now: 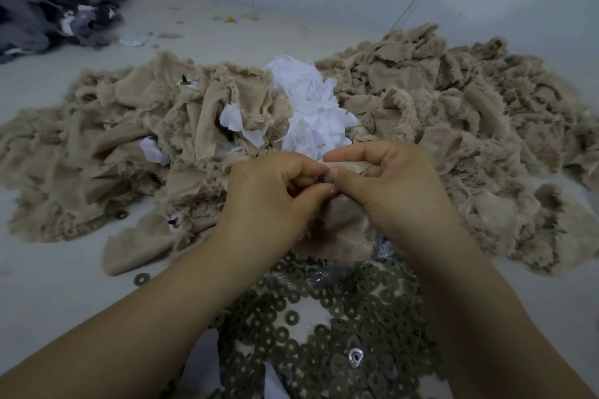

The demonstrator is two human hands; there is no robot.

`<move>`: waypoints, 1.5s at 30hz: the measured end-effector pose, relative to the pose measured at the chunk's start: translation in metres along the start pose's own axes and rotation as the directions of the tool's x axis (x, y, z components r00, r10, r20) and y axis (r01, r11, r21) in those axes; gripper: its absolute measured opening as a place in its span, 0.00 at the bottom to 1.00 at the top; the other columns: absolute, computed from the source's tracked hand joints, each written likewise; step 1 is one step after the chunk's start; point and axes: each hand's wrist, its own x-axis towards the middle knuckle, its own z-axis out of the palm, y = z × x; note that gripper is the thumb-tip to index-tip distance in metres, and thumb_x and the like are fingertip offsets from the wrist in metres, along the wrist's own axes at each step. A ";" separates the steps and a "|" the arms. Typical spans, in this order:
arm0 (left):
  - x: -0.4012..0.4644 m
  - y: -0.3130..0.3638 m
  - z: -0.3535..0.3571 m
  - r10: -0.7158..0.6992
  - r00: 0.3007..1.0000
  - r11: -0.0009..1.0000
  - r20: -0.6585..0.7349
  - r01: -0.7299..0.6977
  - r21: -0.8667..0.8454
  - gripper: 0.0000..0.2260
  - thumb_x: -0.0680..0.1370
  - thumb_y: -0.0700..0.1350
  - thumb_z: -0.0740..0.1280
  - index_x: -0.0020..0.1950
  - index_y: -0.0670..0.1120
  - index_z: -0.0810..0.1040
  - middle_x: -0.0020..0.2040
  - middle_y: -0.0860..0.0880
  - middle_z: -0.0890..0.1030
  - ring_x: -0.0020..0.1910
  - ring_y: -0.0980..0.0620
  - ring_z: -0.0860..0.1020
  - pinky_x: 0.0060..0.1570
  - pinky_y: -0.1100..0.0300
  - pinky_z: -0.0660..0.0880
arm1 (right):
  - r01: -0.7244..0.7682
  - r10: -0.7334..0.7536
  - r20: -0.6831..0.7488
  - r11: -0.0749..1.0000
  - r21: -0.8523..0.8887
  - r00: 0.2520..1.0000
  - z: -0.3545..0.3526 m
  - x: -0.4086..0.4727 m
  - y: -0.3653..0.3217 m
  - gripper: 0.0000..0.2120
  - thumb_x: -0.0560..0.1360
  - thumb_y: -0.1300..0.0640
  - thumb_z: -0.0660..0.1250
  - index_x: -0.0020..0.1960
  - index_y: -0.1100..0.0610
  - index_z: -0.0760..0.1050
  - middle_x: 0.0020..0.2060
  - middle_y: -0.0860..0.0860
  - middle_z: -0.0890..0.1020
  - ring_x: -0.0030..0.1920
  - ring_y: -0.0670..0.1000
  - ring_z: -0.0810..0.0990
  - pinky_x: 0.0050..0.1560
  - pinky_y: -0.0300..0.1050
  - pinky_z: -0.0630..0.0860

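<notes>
Both the left hand (272, 201) and the right hand (393, 186) pinched the top of a beige fabric scrap (342, 215) around a small dark stud (322, 181), just beyond the metal washers (340, 334). Soft, light and fraying, it would likely bunch; gripping beside the stud seemed surest.

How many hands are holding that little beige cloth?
2. The left hand pinches the beige cloth from the left, the right hand from the right; no other hands show.
</notes>
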 end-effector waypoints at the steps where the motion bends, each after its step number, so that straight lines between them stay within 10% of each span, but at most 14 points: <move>1: 0.000 0.001 0.000 0.065 0.998 0.995 -0.005 -0.065 0.075 0.07 0.71 0.44 0.76 0.47 0.52 0.85 0.36 0.58 0.83 0.36 0.61 0.81 0.37 0.70 0.77 | 0.000 0.000 0.000 1.000 -0.012 1.000 0.000 0.000 -0.001 0.05 0.74 0.66 0.73 0.48 0.58 0.84 0.21 0.51 0.80 0.24 0.44 0.79 0.27 0.35 0.75; 7: 0.003 0.000 -0.001 0.195 0.981 0.962 -0.011 -0.189 0.196 0.07 0.71 0.45 0.74 0.47 0.47 0.87 0.37 0.56 0.83 0.40 0.60 0.80 0.39 0.72 0.74 | 0.006 -0.011 -0.061 0.997 -0.078 0.998 0.004 0.000 0.002 0.04 0.74 0.62 0.73 0.45 0.54 0.85 0.22 0.51 0.78 0.22 0.45 0.74 0.26 0.36 0.71; 13: 0.006 -0.004 0.000 0.149 0.988 0.971 -0.025 -0.142 0.194 0.05 0.71 0.46 0.73 0.43 0.46 0.87 0.33 0.52 0.83 0.38 0.57 0.80 0.36 0.70 0.75 | -0.058 0.059 -0.016 0.997 0.045 0.998 0.011 -0.002 0.001 0.04 0.76 0.63 0.71 0.49 0.60 0.84 0.39 0.60 0.86 0.43 0.60 0.86 0.49 0.60 0.83; 34: 0.009 -0.015 0.002 0.167 0.984 0.965 0.055 -0.175 0.197 0.06 0.71 0.47 0.74 0.44 0.46 0.87 0.35 0.53 0.85 0.39 0.59 0.81 0.37 0.75 0.73 | -0.066 0.067 -0.040 0.997 0.029 0.997 0.021 -0.001 0.009 0.09 0.79 0.66 0.65 0.50 0.56 0.83 0.45 0.55 0.86 0.50 0.53 0.85 0.54 0.49 0.82; 40: 0.010 -0.014 -0.003 0.109 0.991 0.993 -0.074 -0.105 0.059 0.12 0.72 0.49 0.74 0.55 0.56 0.80 0.36 0.60 0.79 0.37 0.61 0.79 0.37 0.72 0.73 | -0.190 0.200 0.021 0.882 0.432 0.979 0.018 0.003 0.006 0.06 0.79 0.63 0.67 0.52 0.57 0.82 0.47 0.58 0.87 0.51 0.57 0.86 0.55 0.54 0.82; 45: 0.002 -0.016 0.001 -0.086 0.996 0.996 0.011 0.086 -0.003 0.12 0.72 0.53 0.75 0.43 0.46 0.78 0.37 0.49 0.79 0.34 0.50 0.77 0.34 0.54 0.77 | -0.310 0.324 0.085 0.748 0.587 0.942 0.012 0.011 0.008 0.09 0.76 0.64 0.69 0.56 0.58 0.79 0.54 0.60 0.85 0.54 0.57 0.85 0.54 0.52 0.82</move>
